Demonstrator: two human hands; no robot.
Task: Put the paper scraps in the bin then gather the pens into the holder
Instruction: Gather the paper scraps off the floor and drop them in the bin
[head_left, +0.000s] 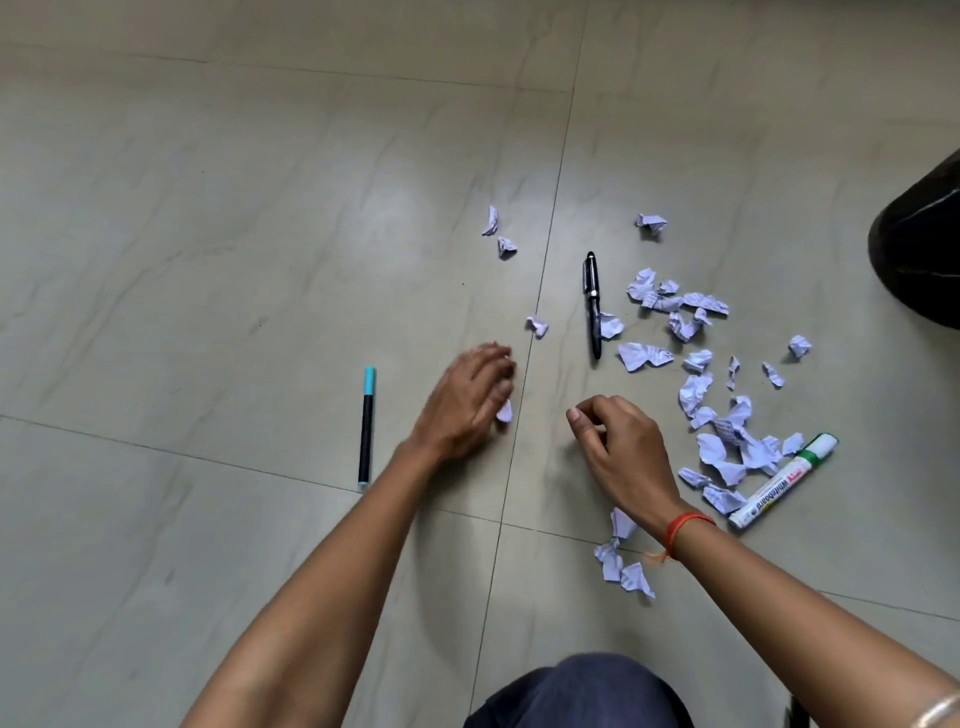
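Fingers (496, 364) of the left hand (470, 400) curl onto a paper scrap (505, 411) beside the floor (208, 260) seam, apparently scooping it up; right hand (623, 447) curled, contents unclear, other scraps (727, 441) heaped nearer the bin (919, 244).

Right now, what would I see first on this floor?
Crumpled paper scraps strewn right of the middle stand out first. Near the centre the left hand curls over one scrap. A black pen lies beside them, a blue-capped pen left of the hand, a whiteboard marker at the right.
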